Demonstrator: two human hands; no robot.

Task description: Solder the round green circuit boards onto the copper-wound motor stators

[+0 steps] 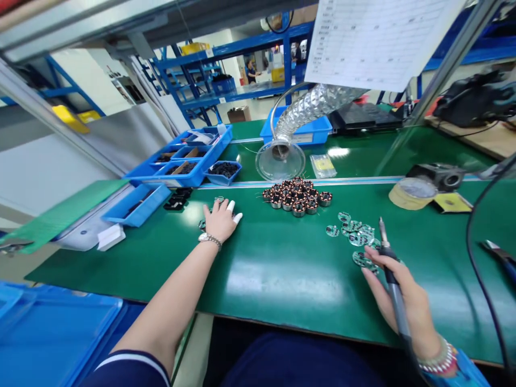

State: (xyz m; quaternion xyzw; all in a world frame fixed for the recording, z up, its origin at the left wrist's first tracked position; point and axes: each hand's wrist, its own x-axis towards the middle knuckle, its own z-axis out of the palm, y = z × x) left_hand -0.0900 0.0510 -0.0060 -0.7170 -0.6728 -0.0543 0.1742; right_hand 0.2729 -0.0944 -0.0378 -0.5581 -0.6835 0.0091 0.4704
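Note:
My left hand (221,221) lies palm down with its fingers spread, two of them with white fingertip covers. Beneath and around it, small round circuit boards (202,225) show in part. In my right hand (413,301) is a soldering iron (394,293), its metal tip pointing up and away from me. The fingertips of that hand are at a loose group of round green circuit boards (360,232); whether they pinch one I cannot tell. Between my hands, farther back, stands a cluster of copper-wound motor stators (297,197).
Behind the stators, a clear fume hood (281,161) hangs on a silver duct (306,110). Blue parts bins (201,172) line the left. A tape roll (413,193), pliers (502,258) and a black cable (471,236) are at right. Paper sheets (363,43) hang overhead.

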